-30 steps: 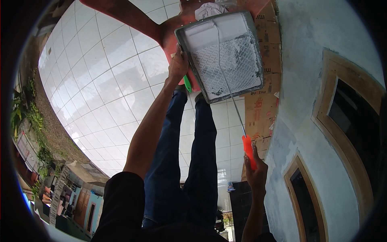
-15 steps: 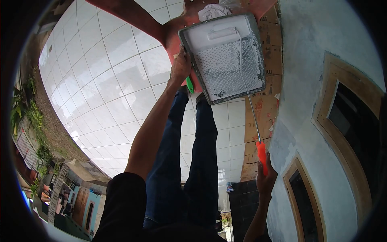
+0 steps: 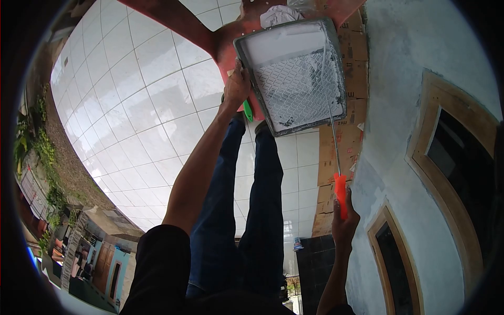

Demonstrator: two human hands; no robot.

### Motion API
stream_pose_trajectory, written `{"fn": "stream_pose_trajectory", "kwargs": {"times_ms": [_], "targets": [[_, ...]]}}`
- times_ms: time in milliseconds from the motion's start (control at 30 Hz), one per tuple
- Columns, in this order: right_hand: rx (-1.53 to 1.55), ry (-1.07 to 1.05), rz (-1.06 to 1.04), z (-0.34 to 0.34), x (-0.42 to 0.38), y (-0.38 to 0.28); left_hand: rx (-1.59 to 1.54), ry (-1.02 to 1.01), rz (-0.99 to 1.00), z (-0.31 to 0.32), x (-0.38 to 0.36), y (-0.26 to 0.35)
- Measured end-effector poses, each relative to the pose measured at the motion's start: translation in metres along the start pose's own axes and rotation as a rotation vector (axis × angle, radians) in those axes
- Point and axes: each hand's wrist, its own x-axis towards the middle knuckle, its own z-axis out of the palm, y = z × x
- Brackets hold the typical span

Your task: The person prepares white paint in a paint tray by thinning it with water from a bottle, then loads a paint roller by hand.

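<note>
My left hand (image 3: 237, 87) is closed on the left rim of a dark paint tray (image 3: 271, 126), whose deep end holds white paint (image 3: 283, 42) and whose ribbed slope is smeared with it. My right hand (image 3: 345, 219) grips the orange handle of a paint roller (image 3: 340, 191). Its thin metal rod runs up over the right side of the tray; the roller head cannot be made out against the white paint. Just below my left hand, a green handle (image 3: 248, 111) sticks out beside the tray.
The tray rests on a red stand (image 3: 226, 39) with a crumpled white bag (image 3: 281, 16) behind it. Cardboard (image 3: 354, 79) lines the floor along the grey-blue wall (image 3: 391, 142), which has wood-framed windows (image 3: 446, 142). White tiles (image 3: 157, 89) cover the floor at left.
The roller's rod has swung to the right across the tray, and its head no longer shows in the paint. My right hand has moved slightly up. My left hand stays on the rim.
</note>
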Motion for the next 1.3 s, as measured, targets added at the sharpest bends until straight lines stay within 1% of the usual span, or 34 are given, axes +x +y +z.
{"fn": "stream_pose_trajectory", "kwargs": {"times_ms": [67,100,133,200,233,267,333,367,467,533,800,867,967,1100,1167,1300], "targets": [[0.044,-0.005,-0.078,0.013,-0.009,0.006,0.013,0.016,0.013,0.0,-0.001,0.0],[0.063,-0.087,0.052,0.016,-0.015,0.003,0.005,-0.003,-0.013,-0.002,-0.001,0.003],[0.062,-0.085,0.055,0.02,-0.018,0.0,-0.003,-0.022,-0.037,-0.003,-0.001,0.005],[0.095,-0.08,-0.002,0.029,-0.022,-0.009,0.013,-0.002,-0.023,0.001,0.0,0.001],[0.094,-0.05,-0.069,0.036,-0.025,-0.009,0.03,0.019,-0.009,0.002,0.0,-0.002],[0.096,-0.05,-0.069,0.038,-0.027,-0.012,0.032,0.018,-0.008,0.0,0.0,0.0],[0.038,-0.075,-0.121,0.04,-0.031,-0.018,-0.007,-0.012,-0.015,-0.003,-0.002,0.005],[-0.016,-0.025,-0.197,0.044,-0.033,-0.016,-0.008,-0.013,-0.014,-0.001,-0.001,0.003],[-0.099,-0.079,-0.168,0.044,-0.041,-0.013,-0.01,-0.007,-0.011,-0.001,0.0,0.0],[-0.105,-0.077,-0.171,0.043,-0.047,-0.007,0.027,0.001,-0.028,0.0,0.001,0.001],[-0.094,-0.052,-0.165,0.032,-0.071,0.014,-0.012,-0.007,-0.022,-0.002,-0.002,0.005],[-0.009,-0.186,0.021,0.024,-0.073,0.011,-0.018,-0.002,-0.008,-0.002,-0.001,0.003],[0.017,-0.185,0.055,0.015,-0.074,0.009,0.003,0.01,0.004,0.0,0.0,0.0],[0.037,-0.152,0.039,0.008,-0.082,0.019,0.015,0.01,-0.022,0.001,0.002,-0.001],[-0.027,-0.084,-0.108,0.006,-0.087,0.028,0.005,0.016,-0.04,0.003,0.002,-0.003],[-0.048,-0.123,-0.032,-0.007,-0.103,0.035,0.016,0.027,-0.031,0.004,0.003,-0.007]]}}
